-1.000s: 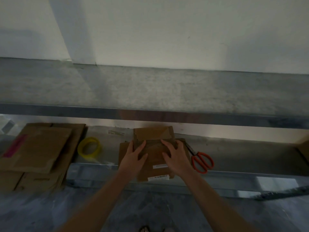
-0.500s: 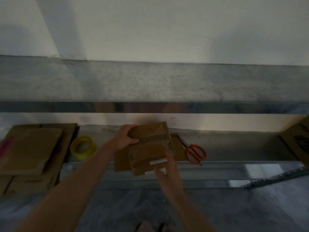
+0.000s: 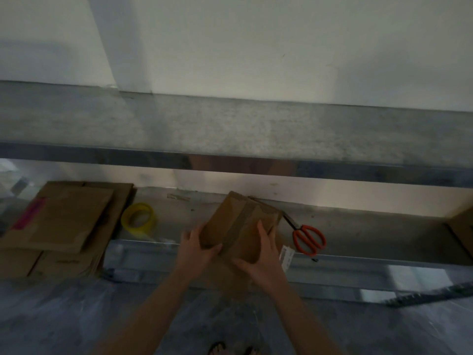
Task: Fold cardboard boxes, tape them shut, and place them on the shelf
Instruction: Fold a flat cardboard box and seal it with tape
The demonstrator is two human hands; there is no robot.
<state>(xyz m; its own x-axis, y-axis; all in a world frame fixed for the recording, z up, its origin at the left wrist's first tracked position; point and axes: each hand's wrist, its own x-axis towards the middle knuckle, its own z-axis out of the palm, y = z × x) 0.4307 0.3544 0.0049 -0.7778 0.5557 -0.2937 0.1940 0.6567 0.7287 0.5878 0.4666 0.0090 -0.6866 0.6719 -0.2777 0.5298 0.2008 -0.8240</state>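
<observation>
Both hands have the small cardboard box between them, tilted and held just above the front edge of the lower shelf. The left hand grips its near left corner with fingers curled onto the top face, and the right hand is wrapped round the near right edge, thumb lying up along the top. A strip of tape runs down the middle of the top face, so folding and sealing look finished on this side, though the underside is hidden. A white label shows just right of the right hand. By my reading the step in hand is the carry to storage. The upper shelf lies bare above and looks the likely spot; another box sits at the far right below. The next move calls for raising the box clear of the upper shelf's metal lip, levelling it and setting it down flat. The yellow tape roll, red scissors and flattened cardboard lie on the lower shelf for later boxes
</observation>
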